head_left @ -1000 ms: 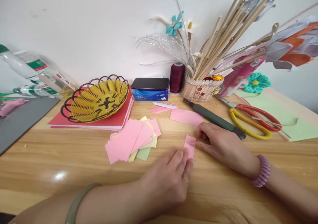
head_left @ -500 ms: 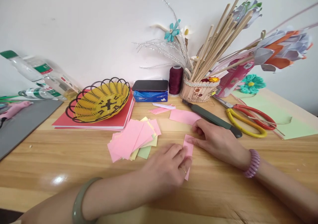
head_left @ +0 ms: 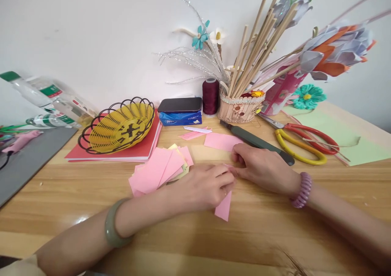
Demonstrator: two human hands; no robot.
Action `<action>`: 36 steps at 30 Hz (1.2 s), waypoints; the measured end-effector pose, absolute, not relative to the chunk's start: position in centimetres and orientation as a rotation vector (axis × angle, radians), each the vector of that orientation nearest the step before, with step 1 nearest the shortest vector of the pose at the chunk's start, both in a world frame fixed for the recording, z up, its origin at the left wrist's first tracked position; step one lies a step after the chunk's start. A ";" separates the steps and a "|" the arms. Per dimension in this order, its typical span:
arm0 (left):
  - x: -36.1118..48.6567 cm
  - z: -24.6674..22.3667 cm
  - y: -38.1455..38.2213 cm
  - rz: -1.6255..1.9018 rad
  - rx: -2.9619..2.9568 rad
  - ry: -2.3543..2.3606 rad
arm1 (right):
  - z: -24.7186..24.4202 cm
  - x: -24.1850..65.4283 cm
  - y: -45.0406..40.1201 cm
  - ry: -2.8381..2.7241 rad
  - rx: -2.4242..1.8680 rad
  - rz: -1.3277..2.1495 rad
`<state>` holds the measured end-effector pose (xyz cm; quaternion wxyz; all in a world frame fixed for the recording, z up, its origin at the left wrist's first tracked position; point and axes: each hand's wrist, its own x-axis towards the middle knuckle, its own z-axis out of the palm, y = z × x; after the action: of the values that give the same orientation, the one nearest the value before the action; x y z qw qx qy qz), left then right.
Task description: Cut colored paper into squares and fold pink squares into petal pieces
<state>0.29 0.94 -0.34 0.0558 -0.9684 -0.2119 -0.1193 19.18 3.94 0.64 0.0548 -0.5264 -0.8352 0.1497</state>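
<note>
A narrow strip of pink paper (head_left: 223, 206) lies under my left hand (head_left: 210, 186), its lower end showing below the fingers. The fingers of that hand are bent and pressed together on the strip's upper part. My right hand (head_left: 259, 166) is closed in a pinch at the strip's top end, its thumb meeting the left fingertips. Just beyond the right knuckles rests a wider pink paper piece (head_left: 220, 141). Left of my hands is a loose pile of pink, yellow and green paper pieces (head_left: 155, 166), partly covered by my left forearm.
Behind my right hand lie a dark green utility knife (head_left: 259, 141) and scissors with red and yellow handles (head_left: 301, 145). A yellow woven basket (head_left: 122, 125) sits on red paper (head_left: 143, 153). Farther back stand a phone on a blue tissue pack (head_left: 180, 118), a thread spool (head_left: 210, 97) and a stick-filled holder (head_left: 241, 109).
My left hand has slid up along the pink strip to meet my right thumb. The strip's lower end now slants toward the left. The whole view has shifted slightly.
</note>
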 end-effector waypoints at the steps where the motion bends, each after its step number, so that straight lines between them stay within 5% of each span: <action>1: 0.0 -0.3 0.6 -0.346 -2.950 -0.576 | 0.6 19.2 3.9 -2.539 -1.589 0.453; 20: -2.5 0.1 -4.8 -0.286 -2.985 -0.618 | 1.0 19.9 3.5 -2.355 -1.424 0.496; 27: -2.8 -0.8 -4.8 -0.247 -2.958 -0.664 | 1.8 20.6 -3.1 -2.744 -0.608 0.620; 36: -2.5 0.1 -4.5 -0.231 -3.007 -0.637 | 1.4 21.4 -1.3 -2.942 -0.422 0.585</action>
<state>-2.49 -4.48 0.06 0.0294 -0.9751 -0.2064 -0.0750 21.45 -1.28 1.40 0.0563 -0.1392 -0.9697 0.1928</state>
